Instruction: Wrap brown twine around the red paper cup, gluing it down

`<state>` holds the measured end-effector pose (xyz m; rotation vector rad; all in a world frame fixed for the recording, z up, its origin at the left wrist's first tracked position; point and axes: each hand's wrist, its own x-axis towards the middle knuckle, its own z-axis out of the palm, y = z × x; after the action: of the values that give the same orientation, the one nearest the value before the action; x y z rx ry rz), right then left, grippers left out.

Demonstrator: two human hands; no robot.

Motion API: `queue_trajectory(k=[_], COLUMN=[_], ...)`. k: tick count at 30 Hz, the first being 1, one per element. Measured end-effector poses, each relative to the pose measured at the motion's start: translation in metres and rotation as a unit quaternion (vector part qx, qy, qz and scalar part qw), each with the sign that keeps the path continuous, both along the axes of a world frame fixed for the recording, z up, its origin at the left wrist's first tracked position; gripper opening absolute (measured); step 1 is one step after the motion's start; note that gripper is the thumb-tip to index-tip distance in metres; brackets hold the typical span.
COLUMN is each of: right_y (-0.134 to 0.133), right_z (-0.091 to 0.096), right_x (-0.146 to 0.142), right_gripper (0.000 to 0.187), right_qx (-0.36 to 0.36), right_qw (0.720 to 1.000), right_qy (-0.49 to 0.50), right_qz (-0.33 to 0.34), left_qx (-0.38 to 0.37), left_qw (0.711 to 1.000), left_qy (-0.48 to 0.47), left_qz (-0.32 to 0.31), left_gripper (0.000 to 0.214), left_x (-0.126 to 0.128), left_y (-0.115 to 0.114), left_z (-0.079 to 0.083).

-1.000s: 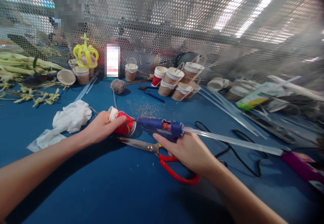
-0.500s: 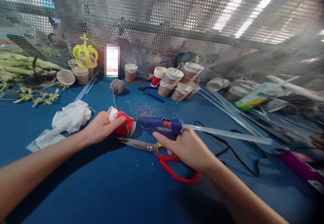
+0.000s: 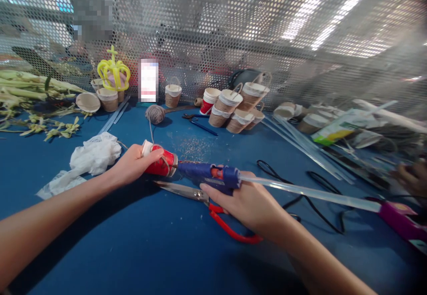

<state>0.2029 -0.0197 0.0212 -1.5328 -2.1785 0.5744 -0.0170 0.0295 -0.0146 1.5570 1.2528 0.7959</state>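
Observation:
My left hand [image 3: 135, 163] is closed around a red paper cup [image 3: 160, 163], which lies tipped on its side with its white rim toward the left. Grey yarn runs over the cup from a yarn ball [image 3: 155, 114] behind it. In my right hand [image 3: 247, 201] is a blue glue gun [image 3: 207, 173], its nozzle at the base end of the cup. A long clear glue stick [image 3: 310, 191] sticks out of the gun's back. Under the gun lie scissors [image 3: 187, 191] with red handles, partly hidden by my right hand.
Crumpled white lace [image 3: 95, 152] lies left of the cup. Twine-wrapped cups [image 3: 230, 103] are stacked at the back, near blue-handled pliers [image 3: 200, 123]. A black cord [image 3: 307, 201] loops at right beside a purple box [image 3: 402, 224]. Another person's hand [image 3: 408, 177] shows at the right edge.
The glue gun's nozzle has shifted slightly down and left, along the cup's base, and its rear has tipped lower. The cup has turned a little toward level. The other person's hand has moved further into view.

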Motion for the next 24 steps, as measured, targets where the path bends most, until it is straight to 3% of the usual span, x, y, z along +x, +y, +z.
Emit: queue_trajectory(k=[4, 10, 17, 24], right_y=[-0.003, -0.006, 0.0, 0.006], right_z=[-0.006, -0.007, -0.004, 0.001], right_x=[0.001, 0.002, 0.001, 0.0], right_gripper=[0.021, 0.022, 0.019, 0.022], right_qx=[0.018, 0.027, 0.0, -0.014], right_qw=[1.0, 0.999, 1.0, 1.0], right_qy=[0.01, -0.003, 0.024, 0.011], right_qz=[0.022, 0.024, -0.008, -0.016], left_qx=[-0.044, -0.033, -0.008, 0.026], left_qw=[0.998, 0.999, 1.0, 0.998], left_qy=[-0.03, -0.01, 0.018, 0.008], left_qz=[0.023, 0.034, 0.015, -0.053], left_gripper=[0.031, 0.031, 0.032, 0.034], left_x=[0.003, 0.003, 0.0, 0.0], left_y=[0.0, -0.001, -0.001, -0.005], left_z=[0.002, 0.003, 0.0, 0.005])
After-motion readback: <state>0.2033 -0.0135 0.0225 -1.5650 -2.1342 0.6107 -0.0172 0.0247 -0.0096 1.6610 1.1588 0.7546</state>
